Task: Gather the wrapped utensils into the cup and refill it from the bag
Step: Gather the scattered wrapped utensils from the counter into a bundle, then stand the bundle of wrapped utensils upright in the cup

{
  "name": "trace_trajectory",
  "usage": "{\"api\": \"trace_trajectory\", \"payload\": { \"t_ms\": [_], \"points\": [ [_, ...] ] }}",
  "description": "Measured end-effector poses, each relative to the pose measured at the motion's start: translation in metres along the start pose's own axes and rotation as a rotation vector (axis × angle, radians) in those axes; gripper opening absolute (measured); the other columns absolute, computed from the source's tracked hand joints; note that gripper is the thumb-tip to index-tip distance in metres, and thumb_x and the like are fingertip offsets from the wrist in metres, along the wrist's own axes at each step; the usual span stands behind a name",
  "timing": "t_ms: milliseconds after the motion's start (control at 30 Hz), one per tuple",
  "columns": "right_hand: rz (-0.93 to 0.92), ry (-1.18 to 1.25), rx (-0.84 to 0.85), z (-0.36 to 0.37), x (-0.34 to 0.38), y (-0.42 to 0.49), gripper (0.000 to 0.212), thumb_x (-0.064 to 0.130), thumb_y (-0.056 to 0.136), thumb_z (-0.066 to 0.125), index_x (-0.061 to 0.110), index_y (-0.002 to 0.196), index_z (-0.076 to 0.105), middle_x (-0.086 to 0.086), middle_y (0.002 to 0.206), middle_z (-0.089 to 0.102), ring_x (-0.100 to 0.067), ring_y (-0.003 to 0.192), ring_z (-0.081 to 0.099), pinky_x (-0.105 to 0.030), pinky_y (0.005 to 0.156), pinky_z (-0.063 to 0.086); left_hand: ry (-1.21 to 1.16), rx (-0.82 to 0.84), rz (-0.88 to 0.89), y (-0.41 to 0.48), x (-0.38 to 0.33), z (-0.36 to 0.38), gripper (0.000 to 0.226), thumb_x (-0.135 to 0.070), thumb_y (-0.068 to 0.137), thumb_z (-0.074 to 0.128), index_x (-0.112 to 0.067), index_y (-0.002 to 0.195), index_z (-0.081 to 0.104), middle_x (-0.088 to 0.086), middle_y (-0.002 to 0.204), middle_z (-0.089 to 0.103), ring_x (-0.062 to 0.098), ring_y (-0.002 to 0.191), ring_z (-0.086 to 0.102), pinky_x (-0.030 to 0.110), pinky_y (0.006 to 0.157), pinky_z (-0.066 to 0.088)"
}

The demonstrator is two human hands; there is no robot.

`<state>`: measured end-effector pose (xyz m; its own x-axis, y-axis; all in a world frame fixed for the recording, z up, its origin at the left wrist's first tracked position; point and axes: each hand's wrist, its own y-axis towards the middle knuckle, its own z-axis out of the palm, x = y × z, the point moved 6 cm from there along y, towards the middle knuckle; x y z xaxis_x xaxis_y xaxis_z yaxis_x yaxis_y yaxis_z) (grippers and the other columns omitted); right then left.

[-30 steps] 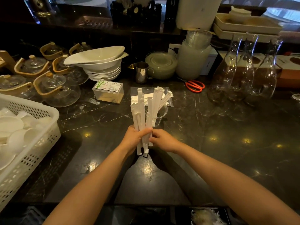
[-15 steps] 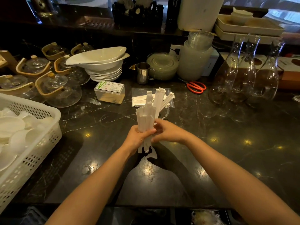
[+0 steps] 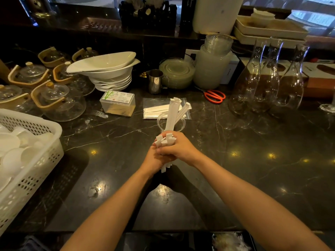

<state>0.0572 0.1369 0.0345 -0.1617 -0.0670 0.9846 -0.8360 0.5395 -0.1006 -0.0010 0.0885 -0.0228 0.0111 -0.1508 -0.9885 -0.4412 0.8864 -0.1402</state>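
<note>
Both hands clasp a bundle of white paper-wrapped utensils (image 3: pixel 165 141) above the dark marble counter. My left hand (image 3: pixel 154 161) grips the bundle from below and my right hand (image 3: pixel 178 148) wraps over it from the right. Short wrapper ends stick out above and below the fists. A few long wrapped utensils (image 3: pixel 174 114) stand in the clear plastic cup (image 3: pixel 182 122) just beyond the hands. Behind the cup lies the clear plastic bag (image 3: pixel 150 105) with more wrapped utensils inside.
A white basket (image 3: pixel 45 153) of white dishes sits at the left edge. Glass teapots (image 3: pixel 59 102), stacked white bowls (image 3: pixel 108 73), a toothpick box (image 3: pixel 117 104), a steel jug (image 3: pixel 155 81), orange scissors (image 3: pixel 214 96) and glass carafes (image 3: pixel 268 82) line the back.
The bundle, first fanned upright and tall in both hands, has been pulled together and lowered; my right hand has closed over it, and a few long utensils now stand in the cup.
</note>
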Motion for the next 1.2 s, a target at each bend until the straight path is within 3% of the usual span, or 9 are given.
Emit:
{"api": "trace_trajectory", "payload": {
  "t_ms": [100,200,333,467,600,700,867,1000,1200],
  "points": [
    [0.018,0.02,-0.002,0.003,-0.006,0.0,0.018,-0.005,0.071,0.069,0.005,0.085,0.063,-0.01,0.079,0.062,-0.014,0.075,0.06,-0.022,0.072,0.051,0.009,0.011,0.019,-0.001,-0.005,0.009,0.022,0.007,0.086,0.04,0.019,0.102,0.05,0.005,0.069,0.051,0.01,0.061,0.057,0.01,0.05,0.048],
    [0.024,0.012,-0.021,0.004,-0.004,0.001,0.015,0.001,0.077,0.066,0.002,0.091,0.062,-0.004,0.076,0.061,-0.01,0.074,0.059,-0.015,0.07,0.051,-0.077,-0.048,0.016,0.0,-0.009,0.009,0.027,0.008,0.086,0.041,0.012,0.112,0.047,0.0,0.079,0.053,0.004,0.069,0.059,0.008,0.057,0.051],
    [-0.016,0.01,-0.034,-0.001,0.006,0.002,0.016,0.006,0.079,0.065,0.022,0.079,0.062,0.002,0.077,0.063,-0.01,0.078,0.062,-0.024,0.081,0.051,-0.041,0.016,0.056,0.002,-0.018,0.004,0.031,0.007,0.078,0.057,-0.019,0.094,0.054,-0.009,0.089,0.056,-0.008,0.074,0.061,0.01,0.066,0.052],
    [-0.015,-0.04,-0.003,-0.004,0.003,0.001,0.024,0.002,0.074,0.068,0.022,0.084,0.058,-0.004,0.082,0.064,-0.016,0.083,0.062,-0.028,0.082,0.049,0.02,0.096,-0.018,0.001,-0.005,0.0,0.045,0.013,0.072,0.061,0.005,0.115,0.049,0.007,0.104,0.055,0.018,0.096,0.056,0.009,0.067,0.051],
    [0.022,-0.047,0.005,0.0,-0.007,0.0,0.018,-0.001,0.074,0.067,0.009,0.089,0.064,0.006,0.075,0.065,-0.006,0.076,0.063,-0.021,0.078,0.049,-0.025,0.115,-0.034,-0.003,-0.004,-0.001,0.037,0.013,0.073,0.059,-0.004,0.106,0.055,0.001,0.099,0.057,0.001,0.08,0.061,0.012,0.062,0.053],
    [0.045,-0.08,0.002,0.003,-0.009,0.001,0.023,0.004,0.079,0.063,0.024,0.067,0.064,0.012,0.061,0.066,-0.006,0.074,0.064,-0.027,0.08,0.051,-0.013,0.182,0.011,-0.003,-0.013,0.001,0.037,0.008,0.076,0.058,-0.025,0.091,0.056,-0.006,0.092,0.059,-0.01,0.076,0.063,0.008,0.062,0.05],
    [0.06,-0.039,-0.05,-0.003,-0.006,0.003,0.014,0.007,0.083,0.059,0.019,0.079,0.066,-0.023,0.095,0.067,-0.021,0.086,0.062,-0.034,0.083,0.05,0.041,0.214,-0.047,-0.002,-0.015,-0.007,0.022,-0.01,0.08,0.06,-0.025,0.097,0.056,-0.008,0.092,0.063,0.0,0.086,0.06,0.013,0.07,0.051],
    [0.006,-0.05,-0.065,-0.013,0.012,0.007,0.018,0.01,0.085,0.056,0.0,0.098,0.064,-0.005,0.08,0.064,-0.012,0.076,0.062,-0.022,0.07,0.053,0.054,0.208,-0.017,0.002,-0.034,-0.017,0.016,-0.01,0.082,0.057,-0.022,0.091,0.062,-0.004,0.088,0.066,0.001,0.08,0.065,0.017,0.075,0.052],
    [-0.167,-0.024,-0.108,-0.037,0.074,0.019,0.009,0.01,0.085,0.055,0.012,0.088,0.064,-0.001,0.083,0.064,-0.01,0.077,0.062,-0.018,0.067,0.054,0.117,0.186,0.162,0.02,-0.103,-0.023,0.018,-0.013,0.079,0.06,-0.029,0.088,0.061,-0.009,0.088,0.066,-0.004,0.079,0.065,0.011,0.065,0.052]
  ]
}}
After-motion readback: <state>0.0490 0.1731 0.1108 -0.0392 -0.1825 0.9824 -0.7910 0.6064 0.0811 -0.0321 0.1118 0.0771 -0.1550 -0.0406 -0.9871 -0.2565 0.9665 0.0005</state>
